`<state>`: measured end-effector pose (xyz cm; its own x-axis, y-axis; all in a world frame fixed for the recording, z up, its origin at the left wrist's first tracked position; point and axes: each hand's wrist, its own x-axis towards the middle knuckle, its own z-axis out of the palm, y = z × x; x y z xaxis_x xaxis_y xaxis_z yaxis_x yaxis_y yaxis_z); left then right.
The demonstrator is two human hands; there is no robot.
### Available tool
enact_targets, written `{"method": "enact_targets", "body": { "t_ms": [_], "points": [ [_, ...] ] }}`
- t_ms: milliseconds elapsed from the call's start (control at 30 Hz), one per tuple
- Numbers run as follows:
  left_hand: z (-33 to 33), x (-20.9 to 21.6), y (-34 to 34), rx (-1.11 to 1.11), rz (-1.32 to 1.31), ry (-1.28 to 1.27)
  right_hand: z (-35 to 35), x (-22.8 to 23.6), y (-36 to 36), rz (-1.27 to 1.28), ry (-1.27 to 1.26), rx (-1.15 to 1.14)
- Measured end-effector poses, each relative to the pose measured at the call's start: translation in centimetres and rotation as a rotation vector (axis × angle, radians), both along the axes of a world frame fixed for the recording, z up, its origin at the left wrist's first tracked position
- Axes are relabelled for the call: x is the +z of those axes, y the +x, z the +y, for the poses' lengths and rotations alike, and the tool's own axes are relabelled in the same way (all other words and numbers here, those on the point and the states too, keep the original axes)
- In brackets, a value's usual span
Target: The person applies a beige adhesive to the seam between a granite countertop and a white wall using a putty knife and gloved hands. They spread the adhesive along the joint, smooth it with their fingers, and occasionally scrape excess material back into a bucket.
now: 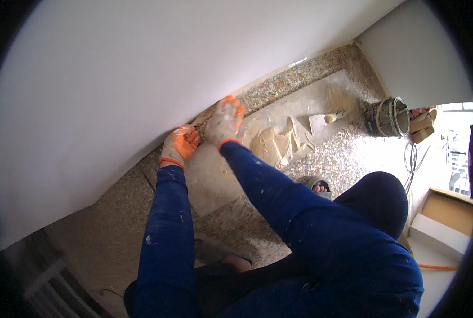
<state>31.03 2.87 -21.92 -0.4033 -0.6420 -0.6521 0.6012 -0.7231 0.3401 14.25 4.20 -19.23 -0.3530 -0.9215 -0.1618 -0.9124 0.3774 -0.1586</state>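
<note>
The left hand (181,146) sits just left of the right hand (225,122), with the wall (114,69) right beyond both. From the near side of the hands, a sheet (210,183) stretches right over the floor (114,233). On it, right of the right hand, lies a heap of paste (271,144), and farther right a scraper (318,124). Past that stands a bucket (382,118), with a carton (422,127) to its right

Dark cables (414,160) and an orange cord (438,267) lie near a cardboard box (449,211).

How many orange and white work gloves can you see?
2: one orange and white work glove on the left hand, another on the right hand, both low beside the white wall.
</note>
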Motion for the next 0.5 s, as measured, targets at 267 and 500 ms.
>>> {"method": "enact_targets", "body": {
  "t_ms": [267,500],
  "points": [
    [0.2,1.7,-0.4,0.188,-0.314,0.175,1.5,2.6,-2.3,-0.195,-0.043,-0.125],
    [0.5,2.4,0.1,0.100,-0.169,0.016,0.0,2.0,0.2,-0.088,0.030,-0.068]
  ]
}}
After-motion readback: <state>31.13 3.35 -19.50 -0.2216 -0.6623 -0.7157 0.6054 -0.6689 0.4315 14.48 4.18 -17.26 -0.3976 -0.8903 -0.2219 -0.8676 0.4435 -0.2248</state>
